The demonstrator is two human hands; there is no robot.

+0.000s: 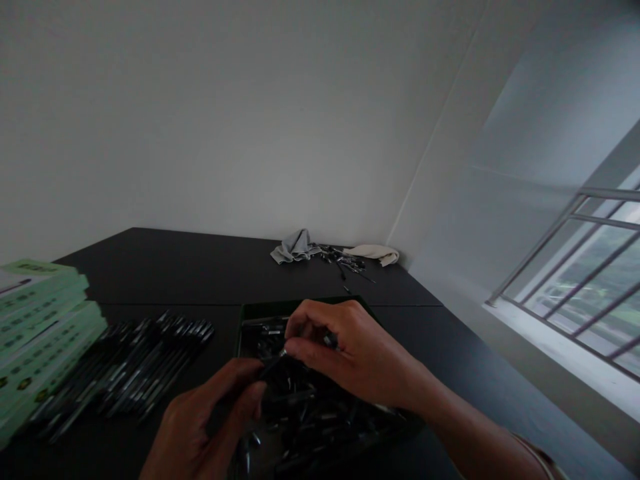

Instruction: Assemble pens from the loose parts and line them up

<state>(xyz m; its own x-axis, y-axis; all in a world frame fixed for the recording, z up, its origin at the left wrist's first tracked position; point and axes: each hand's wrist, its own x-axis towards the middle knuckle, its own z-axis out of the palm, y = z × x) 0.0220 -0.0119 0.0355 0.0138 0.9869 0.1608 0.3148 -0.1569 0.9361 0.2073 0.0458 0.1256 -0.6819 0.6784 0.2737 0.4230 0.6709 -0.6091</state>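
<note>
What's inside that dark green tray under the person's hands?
A loose heap of small black and metal parts fills the tray. The left hand and right hand cover much of it, hiding the tray's floor there.

The person's left hand [205, 420] curls inward, close beside the right hand [350, 350], which arches over with its fingertips [300, 347] pinched, forearm [465, 427] reaching in from lower right.

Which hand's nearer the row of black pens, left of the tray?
Left. The left hand is just right of the pens, at the tray's near side; the right hand is farther off, over the tray.
</note>
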